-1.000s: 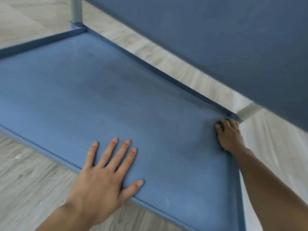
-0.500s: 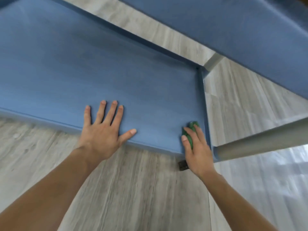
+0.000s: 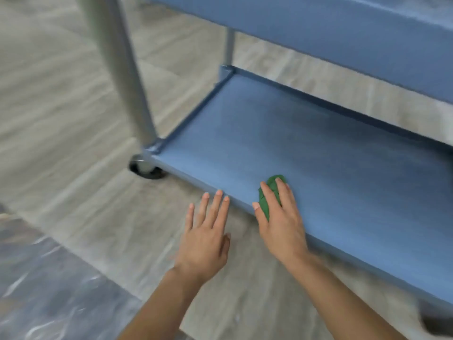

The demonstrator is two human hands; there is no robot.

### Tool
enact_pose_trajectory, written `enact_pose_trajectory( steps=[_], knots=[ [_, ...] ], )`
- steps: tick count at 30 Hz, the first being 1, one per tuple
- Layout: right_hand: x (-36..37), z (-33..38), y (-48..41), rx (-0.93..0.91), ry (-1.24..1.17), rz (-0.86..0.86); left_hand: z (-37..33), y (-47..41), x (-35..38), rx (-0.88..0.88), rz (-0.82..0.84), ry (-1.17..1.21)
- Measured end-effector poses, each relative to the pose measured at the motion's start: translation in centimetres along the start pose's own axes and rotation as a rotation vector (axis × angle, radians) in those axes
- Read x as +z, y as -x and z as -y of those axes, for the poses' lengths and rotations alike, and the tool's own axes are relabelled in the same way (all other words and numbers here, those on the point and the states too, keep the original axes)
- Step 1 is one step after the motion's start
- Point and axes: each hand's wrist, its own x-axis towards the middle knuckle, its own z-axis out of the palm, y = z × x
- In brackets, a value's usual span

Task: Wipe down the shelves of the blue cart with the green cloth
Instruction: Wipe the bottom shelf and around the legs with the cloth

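Green cloth (image 3: pixel 270 192) sits bunched into a small wad on the lower shelf (image 3: pixel 318 148) of the blue cart (image 3: pixel 343 33), just inside the shelf's front lip and a little below the middle of the frame. The right hand (image 3: pixel 282 224) lies flat on top of it, fingers stretched out and pressing down rather than curled round it, so only a dark, creased edge shows past the fingertips and beside the thumb. The left hand (image 3: pixel 206 236) is just to its left, also flat with fingers straight and holding nothing; it hangs over the floor (image 3: pixel 61 106), and its fingertips reach the lip, though blur hides whether they touch. The shelf's long axis runs from the corner by the grey post (image 3: pixel 122 69) and caster (image 3: pixel 144 166) at middle left down toward the lower right of the frame. Most of the bare blue surface therefore lies to the right of and beyond the cloth, so the next stroke probably belongs to the right hand, sweeping along that axis or away toward the back rail.
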Motion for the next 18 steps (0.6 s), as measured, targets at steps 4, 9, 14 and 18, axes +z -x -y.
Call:
enact_pose_trajectory(
  steps=[4, 9, 14, 18],
  knots=[
    [4.4, 6.5, -3.3, -0.095, -0.006, 0.005, 6.6, 2.0, -1.1, -0.224, -0.036, 0.161],
    [8.5, 12.6, -6.3, -0.252, -0.006, 0.028, 10.4, 4.1, -1.8, -0.3, -0.102, 0.343],
    [12.1, 19.7, -9.4, -0.302, -0.11, 0.05, 12.8, 5.1, -1.9, -0.368, -0.1, 0.365],
    [13.0, 20.5, -9.6, -0.296, -0.325, -0.099, 13.6, 5.8, -2.3, -0.392, -0.112, 0.405]
  ],
)
